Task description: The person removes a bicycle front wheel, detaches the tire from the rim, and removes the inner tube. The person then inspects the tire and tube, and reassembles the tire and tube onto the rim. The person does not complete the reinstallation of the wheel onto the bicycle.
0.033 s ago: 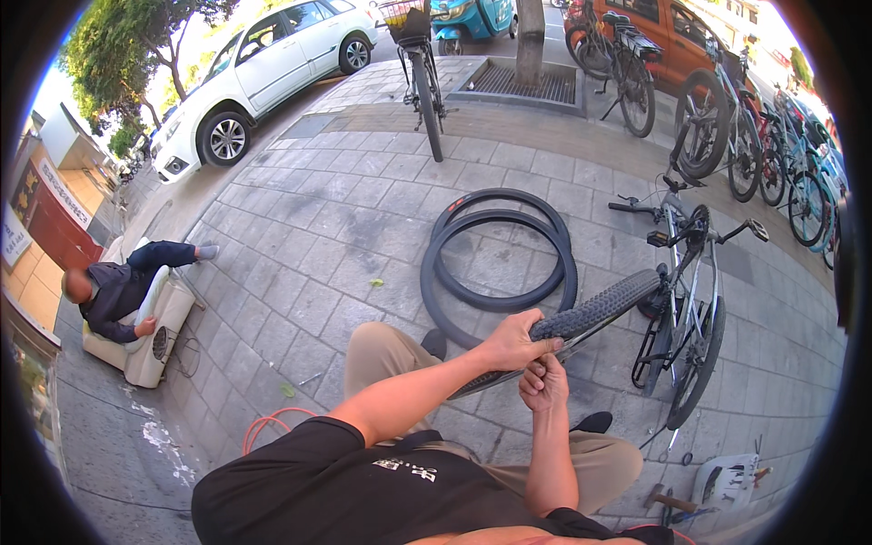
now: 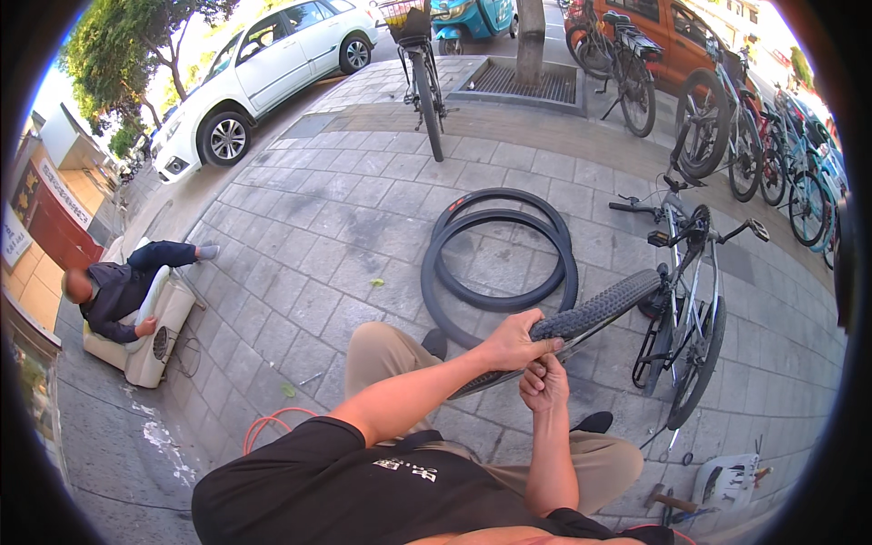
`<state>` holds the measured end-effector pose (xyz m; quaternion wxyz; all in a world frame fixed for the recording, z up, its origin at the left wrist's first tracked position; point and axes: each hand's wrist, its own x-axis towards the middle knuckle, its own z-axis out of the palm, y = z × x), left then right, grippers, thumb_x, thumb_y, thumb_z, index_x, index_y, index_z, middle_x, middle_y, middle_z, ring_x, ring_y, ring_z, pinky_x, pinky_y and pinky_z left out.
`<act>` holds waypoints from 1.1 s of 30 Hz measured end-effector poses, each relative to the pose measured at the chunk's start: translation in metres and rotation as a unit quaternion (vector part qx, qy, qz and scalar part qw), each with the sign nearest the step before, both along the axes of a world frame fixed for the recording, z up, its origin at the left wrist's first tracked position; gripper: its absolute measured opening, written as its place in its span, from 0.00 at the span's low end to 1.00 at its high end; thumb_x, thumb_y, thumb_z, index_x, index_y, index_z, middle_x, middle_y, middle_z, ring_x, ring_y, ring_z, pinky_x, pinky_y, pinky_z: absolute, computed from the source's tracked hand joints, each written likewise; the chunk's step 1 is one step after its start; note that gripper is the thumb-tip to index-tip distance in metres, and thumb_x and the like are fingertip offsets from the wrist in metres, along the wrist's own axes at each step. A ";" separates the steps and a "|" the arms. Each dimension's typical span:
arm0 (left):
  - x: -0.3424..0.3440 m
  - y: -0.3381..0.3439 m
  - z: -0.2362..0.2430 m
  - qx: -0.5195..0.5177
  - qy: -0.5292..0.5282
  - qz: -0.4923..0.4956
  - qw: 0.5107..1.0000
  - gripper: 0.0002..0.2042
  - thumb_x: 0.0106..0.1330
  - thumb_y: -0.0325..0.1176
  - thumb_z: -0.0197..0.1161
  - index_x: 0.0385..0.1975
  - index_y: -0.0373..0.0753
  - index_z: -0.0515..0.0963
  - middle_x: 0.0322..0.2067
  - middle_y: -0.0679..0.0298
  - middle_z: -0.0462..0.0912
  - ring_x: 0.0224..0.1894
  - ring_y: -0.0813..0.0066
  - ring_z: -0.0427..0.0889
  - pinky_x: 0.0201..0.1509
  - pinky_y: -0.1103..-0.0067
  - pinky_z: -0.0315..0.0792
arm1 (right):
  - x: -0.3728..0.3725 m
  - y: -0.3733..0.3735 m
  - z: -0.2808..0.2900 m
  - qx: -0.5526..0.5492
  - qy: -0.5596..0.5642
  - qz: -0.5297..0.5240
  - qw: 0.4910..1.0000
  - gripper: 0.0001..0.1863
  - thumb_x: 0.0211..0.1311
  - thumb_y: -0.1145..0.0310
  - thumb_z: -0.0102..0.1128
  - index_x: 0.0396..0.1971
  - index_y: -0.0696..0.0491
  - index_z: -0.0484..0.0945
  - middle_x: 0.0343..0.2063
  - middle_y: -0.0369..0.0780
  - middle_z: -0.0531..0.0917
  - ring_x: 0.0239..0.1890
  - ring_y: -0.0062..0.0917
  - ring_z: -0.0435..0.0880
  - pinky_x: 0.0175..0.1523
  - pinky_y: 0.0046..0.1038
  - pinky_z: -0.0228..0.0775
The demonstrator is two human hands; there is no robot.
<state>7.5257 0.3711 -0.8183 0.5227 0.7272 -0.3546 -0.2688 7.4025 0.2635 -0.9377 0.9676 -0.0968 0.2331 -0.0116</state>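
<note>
A bicycle wheel with a black knobby tire (image 2: 599, 306) stands tilted between my knees, its far end beside the upturned bicycle (image 2: 690, 245). My left hand (image 2: 520, 342) is closed over the tire's top, its thumb lying along the rim side. Just below it, my right hand (image 2: 545, 385) has its fingers curled in a pinch against the wheel's near side. What those fingers hold, if anything, is hidden. Part of the wheel disappears behind my hands and left forearm. Two smooth black tires (image 2: 569, 282) lie overlapping on the paving beyond the wheel.
A white container (image 2: 727, 481) and a hammer (image 2: 674, 501) lie at the lower right. An orange hose (image 2: 263, 422) curls by my left side. Someone reclines on a beige seat (image 2: 168, 331) at left. Parked bicycles (image 2: 636, 91) line the right; a white car (image 2: 272, 68) stands at far left.
</note>
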 end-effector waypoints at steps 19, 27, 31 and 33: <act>-0.008 0.002 -0.005 -0.006 0.194 -0.145 0.970 0.28 0.69 0.52 0.76 0.50 0.33 0.74 0.36 0.64 0.82 0.41 0.80 0.81 0.45 0.76 0.79 | -0.021 0.006 -0.008 -0.009 0.010 -0.030 0.999 0.21 0.77 0.47 0.61 0.26 0.45 0.74 0.16 0.28 0.73 0.09 0.16 0.67 0.12 0.24 0.57; -0.018 -0.014 -0.006 -0.011 0.172 -0.131 0.976 0.28 0.70 0.50 0.76 0.53 0.33 0.72 0.35 0.65 0.82 0.33 0.81 0.82 0.40 0.78 0.80 | -0.032 -0.002 -0.013 0.010 -0.013 -0.055 0.998 0.21 0.78 0.46 0.60 0.29 0.46 0.75 0.16 0.28 0.71 0.09 0.16 0.67 0.12 0.23 0.58; -0.016 -0.019 -0.010 -0.016 0.176 -0.129 0.976 0.28 0.69 0.50 0.76 0.53 0.33 0.73 0.34 0.66 0.82 0.32 0.82 0.81 0.40 0.79 0.79 | -0.030 -0.003 -0.013 0.006 0.005 -0.061 0.998 0.22 0.77 0.45 0.60 0.28 0.46 0.76 0.15 0.27 0.72 0.09 0.15 0.67 0.12 0.22 0.57; -0.014 -0.020 -0.018 -0.020 0.171 -0.138 0.975 0.28 0.69 0.50 0.76 0.52 0.33 0.74 0.34 0.67 0.81 0.33 0.83 0.81 0.41 0.79 0.79 | -0.029 -0.001 -0.010 -0.002 0.016 -0.059 0.998 0.22 0.78 0.45 0.60 0.26 0.44 0.76 0.14 0.26 0.73 0.09 0.14 0.68 0.11 0.21 0.56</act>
